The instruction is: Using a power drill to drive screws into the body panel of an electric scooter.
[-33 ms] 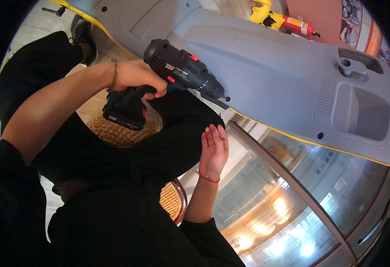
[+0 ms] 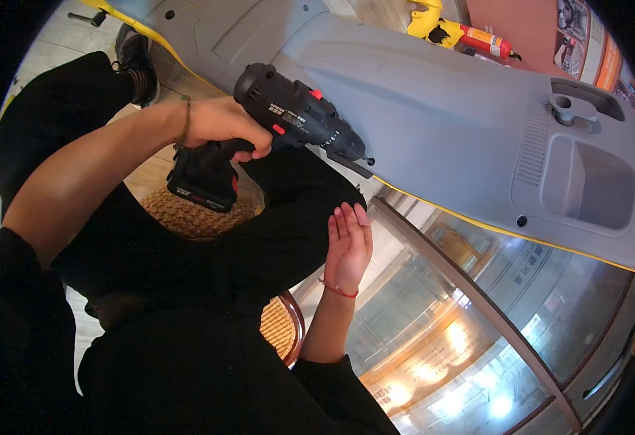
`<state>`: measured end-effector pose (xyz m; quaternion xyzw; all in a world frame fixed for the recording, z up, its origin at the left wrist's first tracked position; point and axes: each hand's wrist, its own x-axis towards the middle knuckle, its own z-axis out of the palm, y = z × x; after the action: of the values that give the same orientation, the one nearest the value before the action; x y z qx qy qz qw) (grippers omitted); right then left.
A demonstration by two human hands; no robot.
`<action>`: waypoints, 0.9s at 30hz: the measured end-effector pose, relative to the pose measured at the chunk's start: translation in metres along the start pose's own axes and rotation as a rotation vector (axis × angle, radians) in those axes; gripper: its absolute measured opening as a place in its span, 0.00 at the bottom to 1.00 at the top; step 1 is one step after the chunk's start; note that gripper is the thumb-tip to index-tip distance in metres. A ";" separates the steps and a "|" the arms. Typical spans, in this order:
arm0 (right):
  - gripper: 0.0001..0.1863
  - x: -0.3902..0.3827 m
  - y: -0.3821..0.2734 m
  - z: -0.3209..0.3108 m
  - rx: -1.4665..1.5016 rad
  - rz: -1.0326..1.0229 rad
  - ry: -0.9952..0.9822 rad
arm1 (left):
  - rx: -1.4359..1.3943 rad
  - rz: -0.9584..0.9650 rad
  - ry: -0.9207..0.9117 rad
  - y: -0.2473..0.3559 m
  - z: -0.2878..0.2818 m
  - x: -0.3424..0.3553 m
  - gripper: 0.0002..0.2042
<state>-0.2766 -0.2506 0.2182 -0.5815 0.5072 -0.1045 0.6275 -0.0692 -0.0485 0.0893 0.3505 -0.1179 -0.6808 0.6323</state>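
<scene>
My left hand (image 2: 223, 125) is wrapped round the grip of a black cordless drill (image 2: 288, 105) with red buttons. The drill tilts down to the right, its tip at a dark screw hole on the near edge of a long grey plastic panel (image 2: 433, 109). A dark strip (image 2: 352, 167) lies along that edge below the chuck. My right hand (image 2: 350, 250) holds nothing; it rests palm up by my knee, fingers stretched out and slightly curled, below the panel's edge. A second hole (image 2: 522, 220) shows in the panel near its molded recess (image 2: 600, 181).
Yellow trim (image 2: 470, 221) runs along the panel's edge. A glass-topped case (image 2: 419, 312) with a dark frame is at the right. Beyond the panel lie a red fire extinguisher (image 2: 488, 43) and a yellow part (image 2: 425, 18). Woven seats (image 2: 194, 217) show below me.
</scene>
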 end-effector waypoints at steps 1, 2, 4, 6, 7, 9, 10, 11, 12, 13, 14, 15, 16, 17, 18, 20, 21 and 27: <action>0.17 0.000 0.000 0.000 -0.002 0.001 0.003 | 0.024 -0.015 0.018 0.001 -0.001 -0.001 0.06; 0.17 0.000 0.000 -0.001 -0.003 -0.003 0.002 | 0.042 -0.013 0.019 0.002 -0.001 -0.001 0.06; 0.17 0.000 0.001 -0.001 0.000 -0.007 -0.007 | 0.078 -0.016 0.024 0.002 -0.002 0.001 0.06; 0.17 0.000 0.001 -0.002 -0.001 -0.008 -0.012 | 0.126 -0.037 0.040 0.002 -0.003 0.002 0.06; 0.17 -0.001 0.001 -0.002 -0.004 -0.005 -0.010 | 0.120 -0.024 0.024 0.002 -0.005 0.001 0.07; 0.17 -0.001 0.000 -0.002 -0.006 -0.001 -0.008 | 0.134 -0.025 0.011 0.001 -0.006 -0.001 0.09; 0.17 -0.002 0.000 -0.001 -0.005 -0.001 -0.009 | 0.125 -0.014 0.002 0.002 -0.007 -0.001 0.09; 0.17 -0.002 0.000 -0.001 -0.004 -0.004 -0.009 | 0.122 -0.006 -0.005 0.002 -0.007 -0.002 0.09; 0.17 -0.002 0.000 0.000 -0.004 -0.003 -0.011 | 0.120 0.002 -0.012 0.003 -0.008 -0.003 0.08; 0.17 -0.002 0.001 0.000 -0.005 -0.005 -0.013 | 0.118 -0.027 0.000 0.004 -0.008 -0.003 0.09; 0.17 -0.003 0.001 0.002 -0.007 -0.008 -0.020 | 0.116 -0.057 0.011 0.006 -0.008 -0.004 0.09; 0.17 -0.003 0.001 0.002 -0.012 -0.009 -0.016 | 0.112 -0.078 0.018 0.007 -0.008 -0.004 0.09; 0.17 -0.002 0.001 0.003 -0.018 -0.012 -0.018 | 0.093 -0.069 0.027 0.008 -0.007 -0.003 0.08; 0.17 -0.002 0.001 0.004 -0.026 -0.020 -0.018 | 0.074 -0.051 0.032 0.008 -0.005 -0.003 0.07; 0.17 -0.002 0.002 0.005 -0.027 -0.014 -0.016 | 0.059 -0.032 0.033 0.008 -0.005 -0.001 0.06; 0.17 -0.001 0.002 0.005 -0.037 -0.011 -0.006 | 0.035 -0.018 0.037 0.008 -0.004 -0.001 0.06; 0.17 -0.002 0.001 0.005 -0.032 -0.011 -0.014 | 0.028 -0.007 0.033 0.009 -0.004 -0.002 0.05; 0.17 -0.001 0.004 0.006 -0.049 -0.022 -0.016 | 0.072 -0.037 -0.037 0.009 -0.009 -0.002 0.10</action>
<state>-0.2744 -0.2449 0.2147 -0.6032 0.4981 -0.0944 0.6157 -0.0567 -0.0453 0.0895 0.3625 -0.1475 -0.6941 0.6043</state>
